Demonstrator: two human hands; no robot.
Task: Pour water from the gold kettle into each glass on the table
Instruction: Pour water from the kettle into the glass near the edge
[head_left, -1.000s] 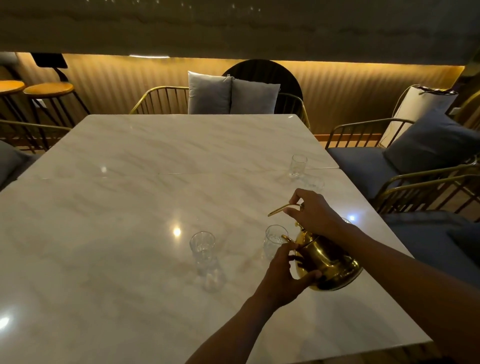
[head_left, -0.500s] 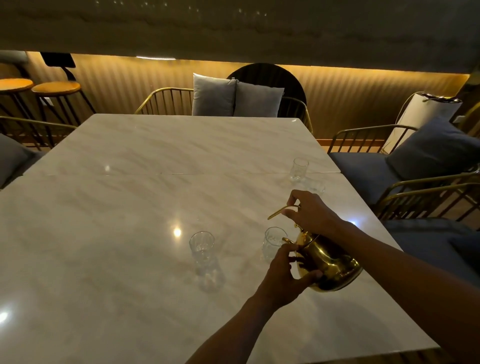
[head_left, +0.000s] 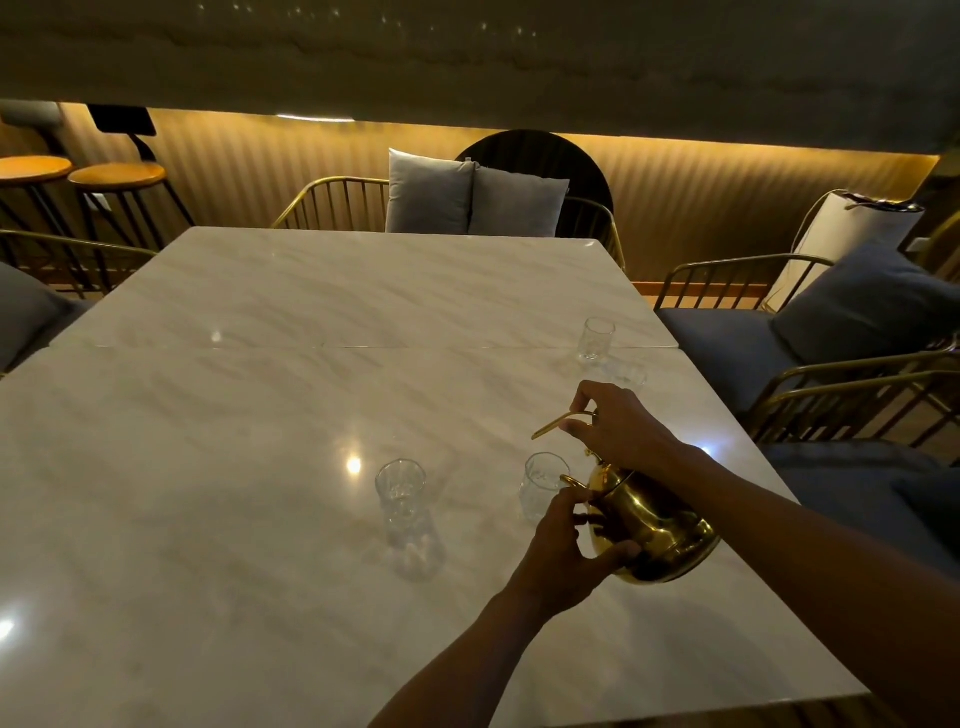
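1. Gold kettle (head_left: 655, 525) sits in the lower right of the head view, tilted toward the frame's left, its spout beside the rim of the nearest glass (head_left: 540, 484); that tilt matches the picture from a second ago, so the pour into this glass looks still under way. No stream of water shows clearly in the dim light.
2. The left hand (head_left: 563, 551) is curled around the kettle's front belly, thumb underneath, steadying it. The right hand (head_left: 623, 434) pinches the thin gold handle (head_left: 558, 423) from above, fingers closed on it.
3. The middle glass (head_left: 400, 488) stands to the left, apart from the nearest one, lower centre of the frame. The far glass (head_left: 596, 339) stands near the bench's right edge, on the seam, in the middle right. How full any glass is cannot be told.
4. The bench (head_left: 260, 467) is pale marble with bright light spots. Between the pictures only the camera has shifted slightly; hands, kettle and glasses keep their places.
5. Judging by this, the first pour is in progress, with two glasses probably left.
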